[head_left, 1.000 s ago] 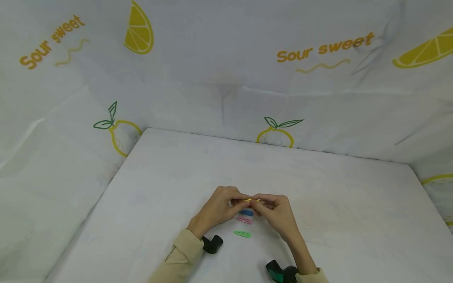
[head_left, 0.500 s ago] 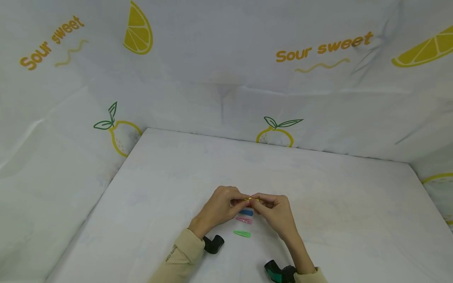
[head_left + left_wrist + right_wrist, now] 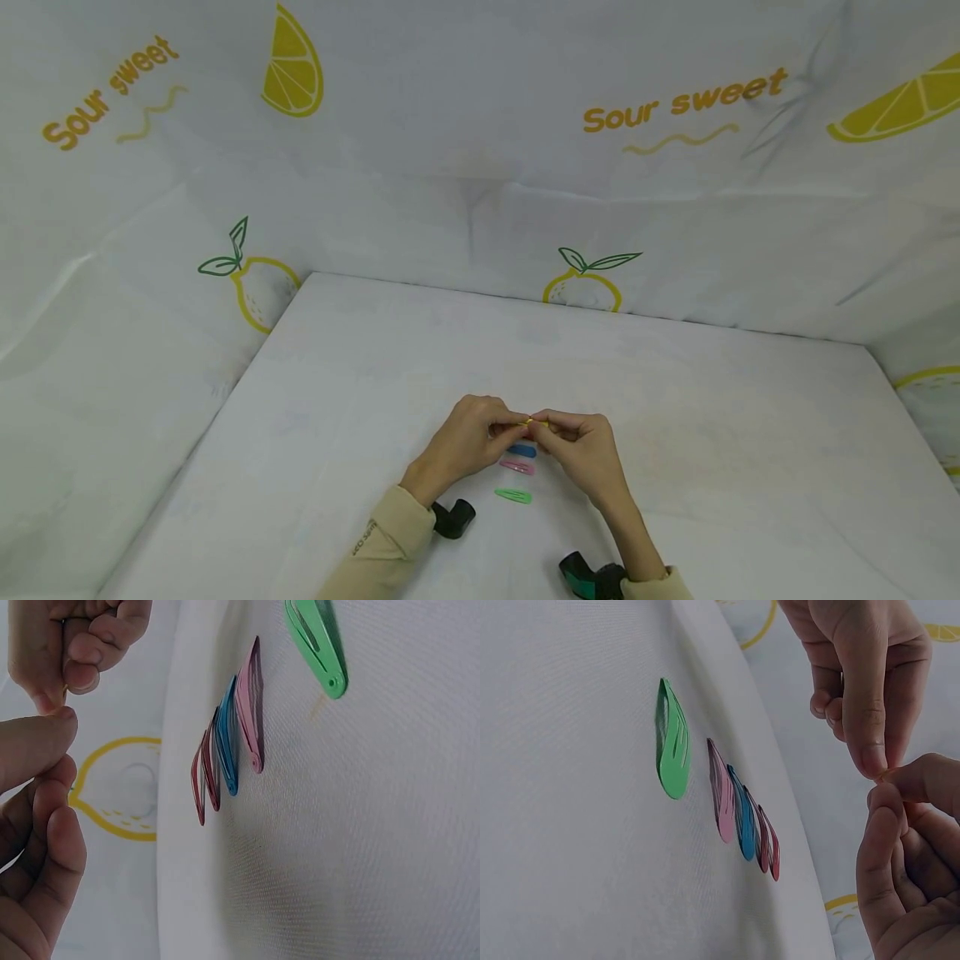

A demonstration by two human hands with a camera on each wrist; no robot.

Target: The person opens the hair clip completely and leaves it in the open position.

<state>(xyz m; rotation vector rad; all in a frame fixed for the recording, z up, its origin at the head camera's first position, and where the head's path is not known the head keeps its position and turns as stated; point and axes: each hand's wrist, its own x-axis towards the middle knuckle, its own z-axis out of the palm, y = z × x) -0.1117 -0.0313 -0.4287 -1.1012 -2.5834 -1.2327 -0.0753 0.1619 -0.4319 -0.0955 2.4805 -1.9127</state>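
Observation:
A small yellow hair clip (image 3: 544,424) is held up between both hands, mostly covered by fingertips. My left hand (image 3: 467,437) pinches its left end with thumb and index finger, while my right hand (image 3: 591,457) pinches the right end. The two hands meet fingertip to fingertip above the table. Below them lies a row of snap hair clips: a blue clip (image 3: 522,451), a pink clip (image 3: 517,467) and, set apart nearer the body, a green clip (image 3: 513,497). Two red clips (image 3: 211,765) show beyond the blue one in the wrist views.
The white table (image 3: 375,358) spreads around the hands. A white sheet (image 3: 420,125) printed with lemons hangs behind and at the sides. Black wrist devices (image 3: 454,518) sit at both forearms, close to the tabletop.
Both hands stay almost in place, still pinching the yellow hair clip. Slightly less yellow shows between the fingertips than a second ago. The clips on the table have not moved.

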